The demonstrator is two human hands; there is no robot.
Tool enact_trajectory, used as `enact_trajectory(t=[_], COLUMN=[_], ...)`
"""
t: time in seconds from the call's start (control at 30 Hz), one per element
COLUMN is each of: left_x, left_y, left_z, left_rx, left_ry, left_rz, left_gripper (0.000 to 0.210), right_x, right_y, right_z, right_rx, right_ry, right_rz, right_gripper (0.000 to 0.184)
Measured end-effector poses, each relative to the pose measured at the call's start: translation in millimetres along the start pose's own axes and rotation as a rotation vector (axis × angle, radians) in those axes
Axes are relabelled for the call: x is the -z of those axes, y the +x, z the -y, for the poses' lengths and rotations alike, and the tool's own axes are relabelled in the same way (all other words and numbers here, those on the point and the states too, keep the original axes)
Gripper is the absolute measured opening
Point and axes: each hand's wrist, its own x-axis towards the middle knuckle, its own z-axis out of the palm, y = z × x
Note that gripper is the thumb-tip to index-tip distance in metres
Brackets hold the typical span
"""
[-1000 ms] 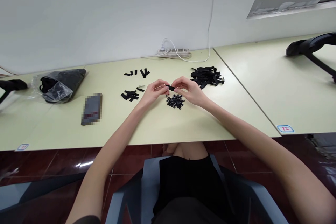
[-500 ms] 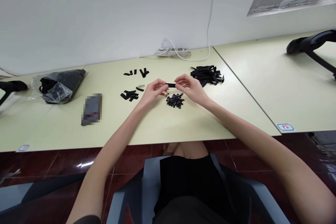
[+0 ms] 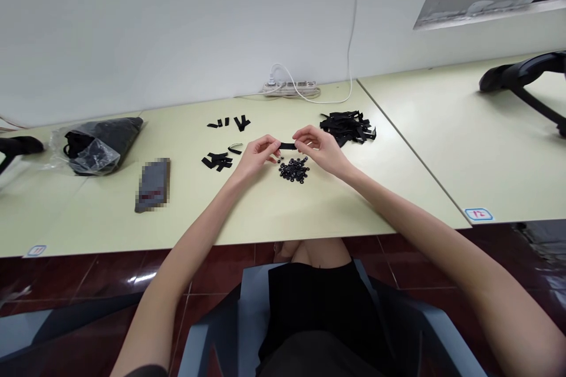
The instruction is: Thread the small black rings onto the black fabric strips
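Observation:
Between my two hands a short black fabric strip (image 3: 288,146) is stretched out level, just above the table. My left hand (image 3: 259,153) pinches its left end, and my right hand (image 3: 319,146) pinches its right end. Right below the strip lies a pile of small black rings (image 3: 294,171), a few of them loose near my left fingers. A heap of black strips (image 3: 348,127) sits beyond my right hand. Left of my left hand is a smaller group of black strips (image 3: 217,161), with a thin curved tool (image 3: 235,148), possibly tweezers, beside it.
Several separate black pieces (image 3: 241,123) lie farther back. A clear plastic bag (image 3: 104,146) with black material and a blurred dark flat object (image 3: 152,184) are at the left. Against the wall lies a power strip (image 3: 289,89) with a white cable. Black stands (image 3: 522,76) flank the table.
The strip has dipped very slightly and its edge is turned a little, while both hands keep their pinch. The whole view has shifted a touch; the piles look the same.

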Motion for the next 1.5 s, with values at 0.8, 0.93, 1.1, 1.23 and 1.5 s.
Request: enact_trajectory(t=[0.8,0.93,1.1,1.23,1.5], left_x=[19.6,38.2,57.4,63.0,61.6], left_y=[8.0,10.8,10.5,12.1,14.8], left_z=[22.6,33.3,43.8,46.4,42.9], left_rx=[-0.058,-0.024,0.125,0.094,-0.003], left_ry=[0.421,0.676,0.771,0.71,0.488], left_rz=[-0.228,-0.421,-0.448,-0.4,-0.378], left_gripper=[0.023,0.019,0.028,0.018,0.006], right_x=[87.3,86.6,83.4,78.4,68.8], right_y=[28.0,28.4,29.8,28.9,27.5], right_z=[-87.2,-90.2,-81.9,-76.2,-66.6], right_rx=[-0.123,-0.083,-0.045,-0.011,0.026], right_ry=[-0.663,-0.681,-0.659,-0.612,-0.584], right_rz=[-0.402,-0.418,-0.434,-0.396,-0.351], right_gripper=[0.017,0.019,0.02,0.021,0.024])
